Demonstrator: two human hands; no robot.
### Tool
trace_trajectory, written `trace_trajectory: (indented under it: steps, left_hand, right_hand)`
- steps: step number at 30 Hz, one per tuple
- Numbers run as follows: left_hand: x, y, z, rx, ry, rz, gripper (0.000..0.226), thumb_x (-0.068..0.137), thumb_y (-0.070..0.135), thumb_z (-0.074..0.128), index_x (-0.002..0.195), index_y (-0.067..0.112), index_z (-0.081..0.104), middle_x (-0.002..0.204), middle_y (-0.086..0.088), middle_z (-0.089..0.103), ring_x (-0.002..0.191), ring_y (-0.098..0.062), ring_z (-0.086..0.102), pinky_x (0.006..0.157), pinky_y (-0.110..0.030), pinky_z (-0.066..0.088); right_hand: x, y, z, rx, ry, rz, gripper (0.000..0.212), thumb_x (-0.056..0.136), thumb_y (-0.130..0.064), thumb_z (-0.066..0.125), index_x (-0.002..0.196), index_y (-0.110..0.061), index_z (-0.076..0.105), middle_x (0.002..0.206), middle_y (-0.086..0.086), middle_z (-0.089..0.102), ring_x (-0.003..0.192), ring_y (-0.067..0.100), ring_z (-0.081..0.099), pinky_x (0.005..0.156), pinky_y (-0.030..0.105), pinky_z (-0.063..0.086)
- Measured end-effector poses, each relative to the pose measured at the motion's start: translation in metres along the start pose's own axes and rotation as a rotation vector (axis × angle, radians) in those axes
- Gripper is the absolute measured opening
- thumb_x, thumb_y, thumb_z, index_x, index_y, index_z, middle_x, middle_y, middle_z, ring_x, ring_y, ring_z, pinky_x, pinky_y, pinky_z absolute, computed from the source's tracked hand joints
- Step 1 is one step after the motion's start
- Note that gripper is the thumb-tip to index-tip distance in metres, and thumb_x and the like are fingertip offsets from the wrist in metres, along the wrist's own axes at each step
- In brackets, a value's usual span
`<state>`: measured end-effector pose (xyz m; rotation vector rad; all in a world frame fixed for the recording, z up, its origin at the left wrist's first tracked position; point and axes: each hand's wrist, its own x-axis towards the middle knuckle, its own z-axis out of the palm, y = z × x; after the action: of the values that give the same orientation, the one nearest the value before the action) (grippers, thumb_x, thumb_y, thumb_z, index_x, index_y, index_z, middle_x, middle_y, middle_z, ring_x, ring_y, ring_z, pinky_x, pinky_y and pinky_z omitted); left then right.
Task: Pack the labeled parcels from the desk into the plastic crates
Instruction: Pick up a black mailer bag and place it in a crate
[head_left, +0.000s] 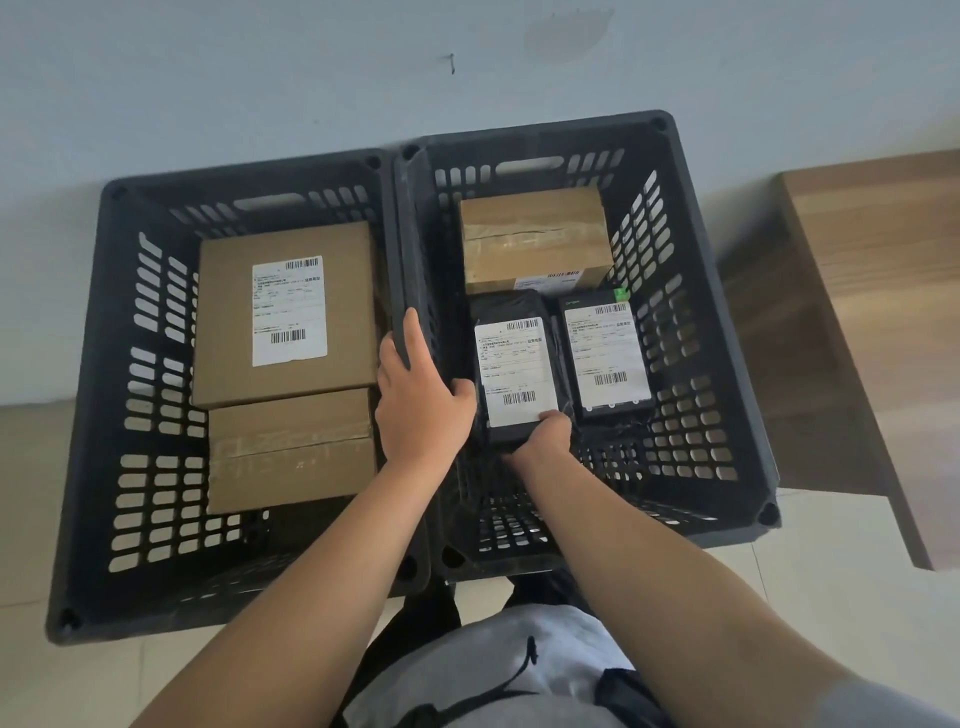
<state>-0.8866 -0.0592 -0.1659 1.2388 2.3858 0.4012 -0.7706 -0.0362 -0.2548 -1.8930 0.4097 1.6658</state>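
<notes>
Two black plastic crates stand side by side on the floor against the wall. The left crate (124, 395) holds a large labeled cardboard box (285, 312) and a taped cardboard box (291, 447). The right crate (727, 364) holds a taped cardboard box (535, 234), a black labeled box (608, 353) and a black labeled parcel (514, 364). My right hand (545, 431) grips the near end of the black labeled parcel inside the right crate. My left hand (421, 395) holds the rim between the two crates, its thumb touching the parcel's left side.
A wooden desk (872, 291) stands to the right of the crates, its edge close to the right crate's wall. Pale tiled floor (31, 493) runs to the left and in front. A white wall (260, 78) is just behind the crates.
</notes>
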Motion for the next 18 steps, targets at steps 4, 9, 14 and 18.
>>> trace_trajectory:
  steps: [4,9,14,18]
  left_hand:
    - [-0.001,0.000,-0.001,-0.008,-0.004,-0.002,0.093,0.093,0.031,0.068,0.162,0.028,0.006,0.165,-0.016,0.021,0.145,-0.035,0.039,0.094,-0.046,0.057]
    - [-0.001,0.001,-0.002,-0.022,-0.016,-0.014,0.093,0.094,0.033,0.066,0.162,0.029,0.004,0.166,-0.016,0.018,0.146,-0.037,0.037,0.100,-0.049,0.053]
    - [0.001,0.001,0.001,-0.014,-0.011,-0.030,0.094,0.093,0.035,0.066,0.161,0.030,0.003,0.166,-0.014,0.019,0.146,-0.035,0.036,0.103,-0.052,0.052]
    - [0.003,0.000,0.003,0.007,-0.003,-0.039,0.094,0.092,0.037,0.067,0.161,0.032,0.003,0.165,-0.013,0.021,0.144,-0.034,0.040,0.098,-0.053,0.055]
  right_hand:
    - [-0.018,-0.004,-0.002,-0.146,-0.035,0.075,0.043,0.087,-0.031,0.063,0.127,-0.016,0.056,0.120,0.011,0.067,0.112,0.037,0.062,0.106,0.054,0.048]
    - [-0.037,-0.002,-0.019,-0.838,-0.049,-0.609,0.081,0.090,-0.030,0.071,0.158,-0.033,0.027,0.164,0.005,0.022,0.149,0.036,0.027,0.120,0.058,0.030]
    - [-0.005,-0.017,0.010,-1.682,-0.035,-0.968,0.094,0.096,-0.059,0.058,0.162,-0.040,-0.005,0.172,0.004,-0.017,0.158,0.032,-0.019,0.126,0.061,0.001]
    - [0.018,-0.015,0.028,-1.810,-0.021,-0.904,0.100,0.096,-0.066,0.051,0.159,-0.039,-0.021,0.169,-0.001,-0.028,0.156,0.040,-0.019,0.123,0.068,0.012]
